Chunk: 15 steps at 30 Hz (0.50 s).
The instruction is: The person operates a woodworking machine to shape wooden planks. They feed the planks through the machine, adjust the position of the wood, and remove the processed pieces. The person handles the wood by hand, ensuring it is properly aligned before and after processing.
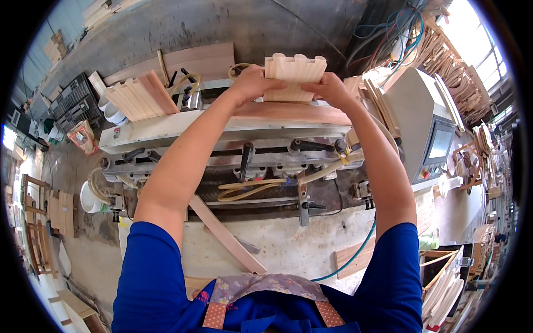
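Observation:
Both my arms stretch forward over a woodworking machine (266, 191). My left hand (256, 84) and my right hand (328, 90) grip a pale wooden block (294, 71) from its two sides, thumbs on its near face. The block stands upright, and its top edge has rounded tongues with notches between them. It is held at the far side of a reddish wooden strip (291, 112) on the machine's long white beam (183, 129). Whether its lower end touches the machine is hidden. Left of my left hand, several pale wooden pieces (133, 100) stand in a row on the beam.
Black clamp levers (245, 158) and yellowish hoses (252, 188) line the machine's front. A control box with a screen (440, 141) stands at right. A loose wooden strip (227, 236) lies slanted near me. White buckets (91, 197) and a black crate (78, 105) are at left.

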Available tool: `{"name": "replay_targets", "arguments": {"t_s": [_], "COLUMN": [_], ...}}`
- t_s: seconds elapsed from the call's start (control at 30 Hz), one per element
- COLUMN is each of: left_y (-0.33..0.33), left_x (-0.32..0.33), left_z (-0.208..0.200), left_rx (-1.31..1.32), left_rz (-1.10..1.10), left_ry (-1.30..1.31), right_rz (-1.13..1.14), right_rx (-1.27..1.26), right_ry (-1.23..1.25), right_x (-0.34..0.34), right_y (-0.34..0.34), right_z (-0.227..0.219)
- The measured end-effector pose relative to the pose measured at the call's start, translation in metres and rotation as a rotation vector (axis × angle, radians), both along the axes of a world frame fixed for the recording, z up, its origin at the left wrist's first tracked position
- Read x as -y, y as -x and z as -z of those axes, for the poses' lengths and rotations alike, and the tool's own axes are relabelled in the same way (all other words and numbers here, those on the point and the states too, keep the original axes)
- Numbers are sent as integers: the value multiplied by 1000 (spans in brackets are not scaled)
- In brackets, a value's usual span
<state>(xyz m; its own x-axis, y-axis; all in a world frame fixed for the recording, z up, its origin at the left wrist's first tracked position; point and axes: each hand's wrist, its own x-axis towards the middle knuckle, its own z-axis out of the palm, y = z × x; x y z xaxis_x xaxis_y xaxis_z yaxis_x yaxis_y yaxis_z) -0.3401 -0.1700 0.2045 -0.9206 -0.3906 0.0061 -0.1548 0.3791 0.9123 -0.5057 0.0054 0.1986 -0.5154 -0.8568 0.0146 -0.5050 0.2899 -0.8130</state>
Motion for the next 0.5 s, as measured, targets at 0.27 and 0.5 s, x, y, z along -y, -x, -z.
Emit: {"name": "replay_targets", "arguments": {"t_s": [0.27,0.5], "left_y": [3,7], "left_x": [-7,-1], "left_z": [-9,4], "left_rx": [12,-7], "left_rz": [-7,-18], "left_ry": [106,131], "right_rz": [-54,-89], "right_rx": [90,83], "right_ry": [49,79], "right_x": [-8,-5], "right_y": [10,23], "right_z": [-2,12]}}
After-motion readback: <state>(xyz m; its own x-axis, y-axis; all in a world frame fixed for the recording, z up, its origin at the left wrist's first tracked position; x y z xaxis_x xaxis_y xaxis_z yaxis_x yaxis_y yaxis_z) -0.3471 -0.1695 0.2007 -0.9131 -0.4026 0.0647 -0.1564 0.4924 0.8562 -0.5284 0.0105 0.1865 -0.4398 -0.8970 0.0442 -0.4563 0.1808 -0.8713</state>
